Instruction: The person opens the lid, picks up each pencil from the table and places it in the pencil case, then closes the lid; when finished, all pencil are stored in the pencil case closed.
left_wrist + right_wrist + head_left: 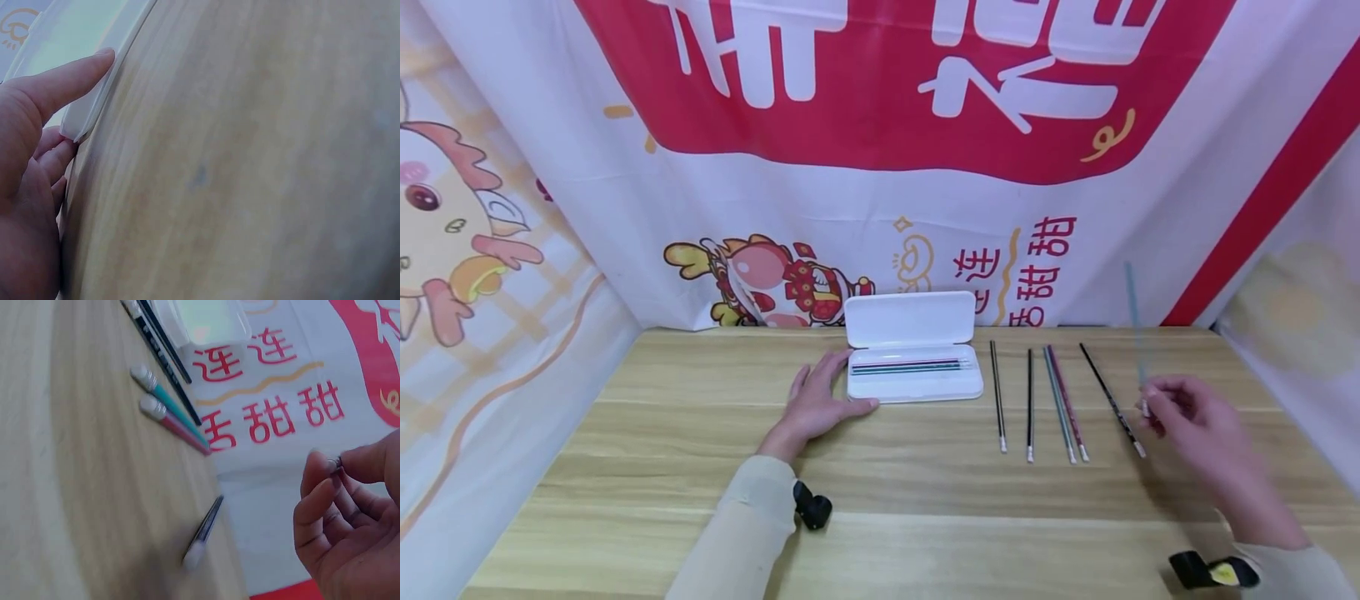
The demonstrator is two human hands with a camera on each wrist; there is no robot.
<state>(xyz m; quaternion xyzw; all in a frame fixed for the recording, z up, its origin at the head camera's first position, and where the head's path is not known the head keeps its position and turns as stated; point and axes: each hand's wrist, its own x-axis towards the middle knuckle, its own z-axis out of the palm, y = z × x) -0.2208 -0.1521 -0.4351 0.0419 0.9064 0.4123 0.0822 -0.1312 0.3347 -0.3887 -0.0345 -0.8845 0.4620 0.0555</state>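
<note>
A white pencil case (917, 397) lies on the table with its lid (910, 321) raised at the back and several pencils (910, 367) inside. My left hand (818, 406) holds the case's left end, the thumb along its front edge and the fingers at its left side. At the right, my right hand (1198, 425) pinches a teal pencil (1134, 308) by its eraser end, tip upward above the table. In the right wrist view the pinched end (333, 464) shows between thumb and fingers. A black pencil (1112, 400) lies just left of that hand.
Between the case and my right hand lie more loose pencils, among them a dark one (997, 396), a black one (1030, 404), a teal one (1058, 400) and a dark red one (1067, 400). A printed cloth (790, 192) hangs behind the wooden table (940, 550).
</note>
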